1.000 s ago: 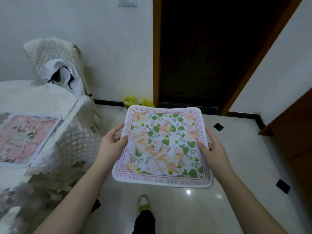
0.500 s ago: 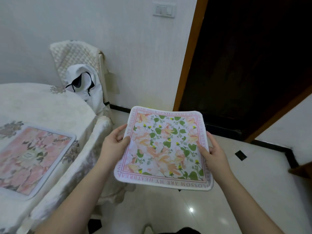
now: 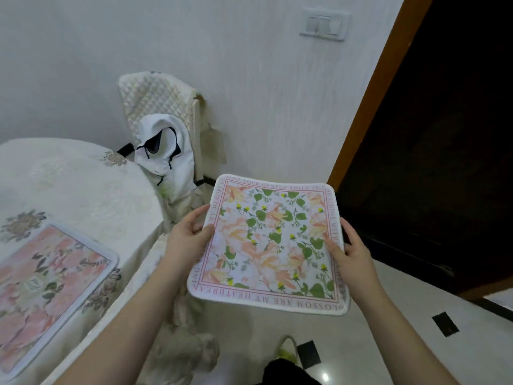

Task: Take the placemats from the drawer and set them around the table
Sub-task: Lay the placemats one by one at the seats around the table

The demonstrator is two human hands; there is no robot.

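I hold a square floral placemat [image 3: 270,243] with green leaves, peach flowers and a lettered pink border, flat in the air over the floor. My left hand [image 3: 188,238] grips its left edge and my right hand [image 3: 351,252] grips its right edge. To the left stands the round table [image 3: 77,184] under a white embroidered cloth. A pink floral placemat [image 3: 47,284] with a pale blue rim lies on the table near its front edge.
A chair [image 3: 161,107] with a quilted cream cover and a white hooded garment [image 3: 163,151] stands against the wall behind the table. A dark doorway [image 3: 433,134] with an orange-brown frame fills the right. Glossy tiled floor [image 3: 416,315] lies below, my shoe [image 3: 287,352] on it.
The view has swung left and up: the table, the chair and the pink placemat have come further into sight. The placemat stays held between both hands, now nearer the table's edge.
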